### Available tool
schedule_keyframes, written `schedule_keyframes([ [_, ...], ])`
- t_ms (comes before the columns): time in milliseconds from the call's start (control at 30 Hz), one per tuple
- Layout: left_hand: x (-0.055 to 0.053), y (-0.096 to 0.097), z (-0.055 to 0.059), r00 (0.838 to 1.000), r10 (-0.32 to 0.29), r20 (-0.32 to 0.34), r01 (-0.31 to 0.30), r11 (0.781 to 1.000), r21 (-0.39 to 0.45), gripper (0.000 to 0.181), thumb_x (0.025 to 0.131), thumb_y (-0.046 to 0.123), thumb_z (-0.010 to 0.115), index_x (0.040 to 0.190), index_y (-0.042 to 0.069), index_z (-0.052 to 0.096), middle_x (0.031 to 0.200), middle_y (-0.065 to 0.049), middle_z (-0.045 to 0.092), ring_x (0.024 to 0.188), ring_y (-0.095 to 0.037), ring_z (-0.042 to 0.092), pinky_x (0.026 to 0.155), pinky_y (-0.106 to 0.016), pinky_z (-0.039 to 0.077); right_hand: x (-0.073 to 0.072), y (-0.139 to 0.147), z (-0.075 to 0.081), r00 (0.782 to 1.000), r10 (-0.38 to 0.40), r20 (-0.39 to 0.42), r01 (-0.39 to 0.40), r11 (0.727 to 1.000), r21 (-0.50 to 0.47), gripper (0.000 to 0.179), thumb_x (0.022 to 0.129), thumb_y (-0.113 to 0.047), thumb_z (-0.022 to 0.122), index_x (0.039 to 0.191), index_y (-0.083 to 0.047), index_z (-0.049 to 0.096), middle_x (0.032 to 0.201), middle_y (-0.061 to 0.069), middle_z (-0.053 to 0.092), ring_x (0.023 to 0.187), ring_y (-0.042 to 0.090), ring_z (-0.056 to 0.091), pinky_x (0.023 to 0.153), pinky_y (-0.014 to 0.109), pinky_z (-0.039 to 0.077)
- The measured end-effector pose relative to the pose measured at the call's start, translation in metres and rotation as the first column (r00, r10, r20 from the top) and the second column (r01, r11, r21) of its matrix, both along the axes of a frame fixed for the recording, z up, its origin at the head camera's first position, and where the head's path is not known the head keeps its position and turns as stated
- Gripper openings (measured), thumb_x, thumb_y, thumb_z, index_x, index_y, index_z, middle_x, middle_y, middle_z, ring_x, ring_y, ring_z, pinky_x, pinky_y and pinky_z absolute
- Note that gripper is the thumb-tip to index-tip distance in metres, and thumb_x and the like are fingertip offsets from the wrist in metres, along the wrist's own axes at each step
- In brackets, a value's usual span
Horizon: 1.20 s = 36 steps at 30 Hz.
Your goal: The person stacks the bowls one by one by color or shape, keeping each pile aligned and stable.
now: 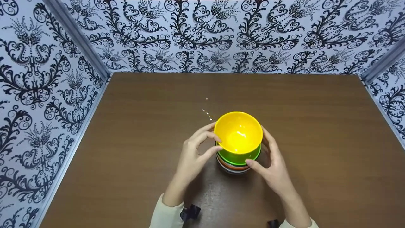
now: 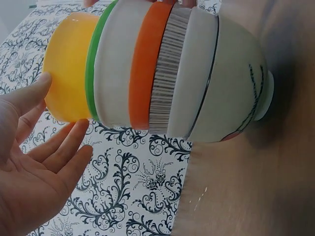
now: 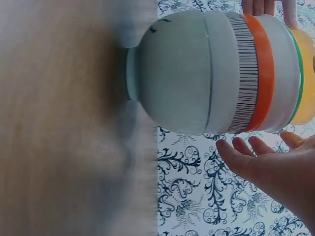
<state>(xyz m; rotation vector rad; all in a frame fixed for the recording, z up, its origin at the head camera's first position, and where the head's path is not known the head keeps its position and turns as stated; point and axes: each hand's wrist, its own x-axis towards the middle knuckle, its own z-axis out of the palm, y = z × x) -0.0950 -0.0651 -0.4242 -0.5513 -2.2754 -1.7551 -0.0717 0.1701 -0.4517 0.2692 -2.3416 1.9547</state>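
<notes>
A stack of nested bowls stands on the brown table [image 1: 152, 152]. On top sits a yellow bowl [image 1: 234, 133], raised well above the rim of a green-rimmed bowl [image 1: 227, 155]. Below come an orange band [image 2: 147, 64], a striped band [image 2: 170, 69] and a pale bowl [image 2: 231, 78] with a dark line at the bottom. My left hand [image 1: 193, 155] holds the yellow bowl's left side, thumb in front, other fingers spread around it. My right hand [image 1: 275, 164] cups the stack's right side, thumb at the green rim; in the right wrist view its extended fingers [image 3: 236, 157] lie just off the stack.
Walls with black scroll-patterned paper [image 1: 202, 34] rise behind the table and at both sides. Small bright specks of reflected light [image 1: 207, 113] show on the table beyond the stack. A dark wrist device [image 1: 190, 212] sits at the left sleeve.
</notes>
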Motion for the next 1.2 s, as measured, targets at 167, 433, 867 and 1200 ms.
schedule_keyframes([
  [167,0.004,0.003,-0.003,1.000,-0.002,-0.007,0.002,1.000,-0.021,0.019,0.084,0.023,0.079,0.095,0.011,0.069,0.138,-0.005,0.062,0.128,-0.016,0.059,0.112,-0.037,0.047,-0.001,0.000,0.003,0.999,0.001,-0.045,-0.001,1.000,0.001,0.088,0.084,0.004,0.074,0.156,-0.022,0.031,0.157,-0.003,0.036,0.141,0.011,0.041,0.111,0.012,0.037],
  [433,0.008,0.002,-0.008,1.000,-0.009,-0.017,0.008,0.999,-0.048,0.040,0.085,0.024,0.078,0.123,0.015,0.067,0.140,-0.002,0.061,0.133,-0.016,0.055,0.114,-0.036,0.044,0.001,-0.001,0.000,0.996,-0.010,-0.088,0.008,1.000,-0.023,0.085,0.082,0.008,0.074,0.154,-0.015,0.036,0.153,0.003,0.038,0.138,0.009,0.045,0.111,0.014,0.039],
  [867,0.014,0.001,-0.015,0.997,0.040,0.063,-0.032,0.992,-0.123,0.063,0.085,0.025,0.078,0.141,0.010,0.054,0.143,-0.002,0.059,0.137,-0.017,0.052,0.115,-0.038,0.043,0.003,0.000,-0.003,0.997,-0.002,-0.073,0.001,1.000,-0.009,0.084,0.081,0.007,0.075,0.153,-0.016,0.038,0.155,0.002,0.037,0.140,0.014,0.042,0.112,0.012,0.037],
  [1200,0.015,0.001,-0.018,0.995,0.057,0.086,-0.045,0.990,-0.134,0.062,0.085,0.024,0.079,0.141,0.010,0.056,0.144,-0.004,0.059,0.139,-0.019,0.050,0.116,-0.041,0.042,0.004,0.000,-0.007,0.998,-0.004,-0.068,0.005,1.000,0.005,0.084,0.081,0.006,0.076,0.153,-0.016,0.039,0.154,0.001,0.038,0.138,0.013,0.044,0.112,0.012,0.037],
])
